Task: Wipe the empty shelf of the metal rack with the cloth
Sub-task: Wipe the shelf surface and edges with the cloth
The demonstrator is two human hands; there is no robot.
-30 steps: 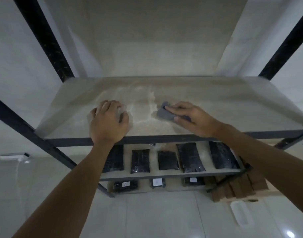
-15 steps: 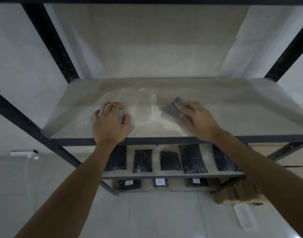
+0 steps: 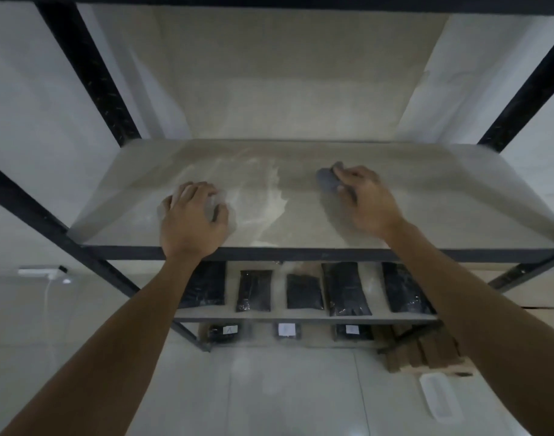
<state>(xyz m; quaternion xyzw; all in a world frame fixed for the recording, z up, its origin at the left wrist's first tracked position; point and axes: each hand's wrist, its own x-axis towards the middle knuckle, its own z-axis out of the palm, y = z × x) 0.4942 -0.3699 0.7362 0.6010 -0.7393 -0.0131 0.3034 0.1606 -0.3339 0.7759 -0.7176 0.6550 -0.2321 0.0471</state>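
Wiping under way — right hand (image 3: pixel 368 201) presses the grey cloth (image 3: pixel 327 180) on the empty shelf (image 3: pixel 442 209), fingers clamped over it, right of centre. Left hand (image 3: pixel 192 220) flat, bracing, holding nothing. Pale dusty streaks (image 3: pixel 274 199) remain mid-shelf — judged well short of done.

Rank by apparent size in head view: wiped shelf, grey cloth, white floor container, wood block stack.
1. wiped shelf
2. wood block stack
3. white floor container
4. grey cloth, partly under the right hand

Depths differ, so 2 and 3 are unsure.
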